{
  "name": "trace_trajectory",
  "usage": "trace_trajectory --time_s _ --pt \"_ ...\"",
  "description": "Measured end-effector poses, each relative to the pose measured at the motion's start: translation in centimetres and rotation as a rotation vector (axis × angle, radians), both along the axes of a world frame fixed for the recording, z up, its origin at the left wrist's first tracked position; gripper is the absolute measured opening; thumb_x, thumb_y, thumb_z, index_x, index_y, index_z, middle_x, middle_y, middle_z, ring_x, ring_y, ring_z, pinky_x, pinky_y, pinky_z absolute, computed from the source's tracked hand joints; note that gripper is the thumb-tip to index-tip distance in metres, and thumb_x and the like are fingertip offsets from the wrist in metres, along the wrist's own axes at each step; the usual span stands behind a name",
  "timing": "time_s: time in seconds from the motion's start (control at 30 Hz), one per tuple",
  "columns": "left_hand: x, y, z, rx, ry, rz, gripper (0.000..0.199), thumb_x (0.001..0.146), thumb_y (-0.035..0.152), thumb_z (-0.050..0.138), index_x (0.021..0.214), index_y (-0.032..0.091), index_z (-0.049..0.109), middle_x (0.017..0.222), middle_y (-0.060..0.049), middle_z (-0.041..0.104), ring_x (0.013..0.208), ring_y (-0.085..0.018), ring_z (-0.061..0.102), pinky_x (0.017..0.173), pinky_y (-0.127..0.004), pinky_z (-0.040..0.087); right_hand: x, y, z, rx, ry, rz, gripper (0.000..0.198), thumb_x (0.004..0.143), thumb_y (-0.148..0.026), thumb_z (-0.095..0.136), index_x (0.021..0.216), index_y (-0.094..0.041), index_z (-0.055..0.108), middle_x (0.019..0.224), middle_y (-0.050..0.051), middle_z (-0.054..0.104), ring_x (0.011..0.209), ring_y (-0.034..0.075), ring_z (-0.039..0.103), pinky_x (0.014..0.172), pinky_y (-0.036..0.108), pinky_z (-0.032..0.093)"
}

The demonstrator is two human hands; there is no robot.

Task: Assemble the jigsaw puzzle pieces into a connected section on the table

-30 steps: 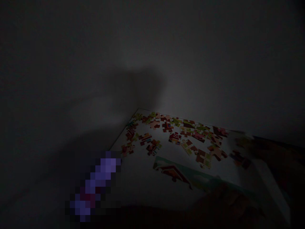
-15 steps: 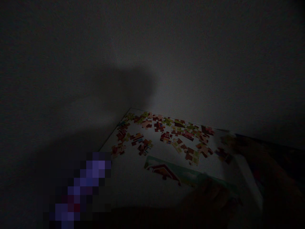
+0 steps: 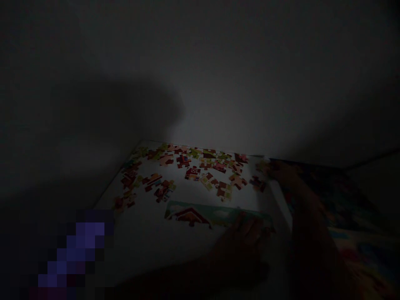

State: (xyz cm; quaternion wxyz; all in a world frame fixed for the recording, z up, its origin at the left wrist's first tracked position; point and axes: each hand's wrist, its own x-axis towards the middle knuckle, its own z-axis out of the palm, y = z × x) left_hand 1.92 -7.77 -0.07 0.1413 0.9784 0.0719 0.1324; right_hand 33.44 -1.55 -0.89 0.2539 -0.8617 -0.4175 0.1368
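Observation:
The scene is very dark. A joined puzzle strip [image 3: 218, 216] with a red barn roof and a green-blue sky lies on a white board [image 3: 143, 241]. My left hand [image 3: 246, 233] rests over the strip's right part, fingers stretched out on it. Farther back, my right hand [image 3: 283, 171] reaches to the board's right edge. Its fingers are closed at a greenish puzzle piece [image 3: 262, 165]; the exact grip is dim. Just in front of that piece lies a dark red piece [image 3: 258, 183]. Several loose puzzle pieces [image 3: 192, 172] are spread across the back of the board.
A pale wall [image 3: 218, 104] rises directly behind the board, with a shadow on it. To the right are a dark colourful printed surface [image 3: 340, 196] and a brighter multicoloured one [image 3: 359, 254]. A pixelated purple patch [image 3: 71, 250] covers the lower left.
The view has turned to the right, so the board sits farther left and more of the colourful surfaces shows. Both hands keep about the same places relative to the board.

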Motion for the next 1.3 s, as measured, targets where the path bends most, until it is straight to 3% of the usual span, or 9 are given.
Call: trace_trajectory --time_s 0.1,0.17,0.27,0.37,0.67,0.9,1.1,1.3 --pt "0.3 0.0 -0.4 -0.023 -0.029 0.000 0.053 0.097 0.048 0.043 0.137 0.013 0.046 0.148 -0.015 0.043 0.137 -0.030 0.035 0.113 -0.047 0.028 -2.0 -0.2 2.0 -0.070 0.048 -0.055 0.034 0.075 -0.022 0.063 0.106 -0.010 0.067 0.101 0.014 0.070 0.086 0.021 0.066 0.075 0.029 0.052" --pt "0.5 0.0 -0.6 -0.024 -0.056 -0.033 0.040 0.096 0.041 0.048 0.126 0.015 0.053 0.141 -0.014 0.049 0.132 -0.029 0.040 0.111 -0.046 0.031 -2.5 0.0 2.6 -0.061 0.080 -0.047 0.036 0.076 -0.017 0.060 0.111 -0.010 0.066 0.105 0.013 0.070 0.087 0.018 0.065 0.077 0.027 0.051" --pt "0.7 0.0 -0.7 -0.026 -0.063 -0.139 0.014 0.095 0.027 0.049 0.097 0.018 0.060 0.103 -0.006 0.064 0.099 -0.022 0.056 0.092 -0.038 0.044 -2.4 0.1 2.7 -0.070 0.126 -0.058 0.039 0.076 -0.015 0.059 0.114 -0.010 0.065 0.108 0.012 0.069 0.085 0.017 0.064 0.075 0.025 0.051" --pt "0.5 -0.1 -0.4 -0.002 -0.087 -0.219 0.014 0.094 0.023 0.049 0.083 0.019 0.057 0.081 -0.002 0.059 0.079 -0.018 0.053 0.078 -0.034 0.045 -2.3 -0.2 2.9 -0.087 0.137 -0.039 0.041 0.074 -0.013 0.062 0.115 -0.009 0.064 0.111 0.013 0.068 0.085 0.017 0.063 0.073 0.024 0.050" --pt "0.2 -0.1 -0.1 0.041 -0.035 -0.191 0.009 0.094 0.027 0.055 0.090 0.019 0.056 0.087 -0.002 0.059 0.086 -0.018 0.051 0.083 -0.033 0.042 -2.4 -0.1 3.1 -0.087 0.146 -0.016 0.030 0.075 -0.014 0.065 0.105 -0.009 0.067 0.102 0.013 0.070 0.082 0.018 0.064 0.073 0.026 0.050" --pt "0.1 -0.1 -0.5 -0.022 -0.005 -0.072 0.009 0.093 0.027 0.056 0.097 0.019 0.055 0.102 -0.004 0.059 0.097 -0.020 0.050 0.084 -0.033 0.043 -2.3 -0.2 2.7 -0.091 0.076 0.008 0.028 0.078 -0.017 0.065 0.105 -0.009 0.067 0.102 0.012 0.070 0.080 0.016 0.064 0.069 0.023 0.049" --pt "0.1 -0.1 -0.4 -0.019 -0.010 -0.064 0.011 0.093 0.028 0.056 0.098 0.019 0.056 0.103 -0.005 0.059 0.095 -0.020 0.050 0.084 -0.033 0.042 -2.9 -0.1 3.1 -0.105 0.114 -0.001 0.030 0.080 -0.020 0.064 0.109 -0.009 0.066 0.100 0.012 0.071 0.080 0.017 0.065 0.065 0.022 0.048" --pt "0.1 0.0 0.1 -0.006 0.039 -0.093 0.016 0.094 0.034 0.054 0.098 0.018 0.056 0.102 -0.005 0.057 0.097 -0.021 0.050 0.084 -0.034 0.041 -2.3 0.3 2.2 -0.076 0.138 0.016 0.027 0.081 -0.022 0.063 0.105 -0.010 0.066 0.092 0.011 0.071 0.072 0.016 0.065 0.061 0.022 0.047"
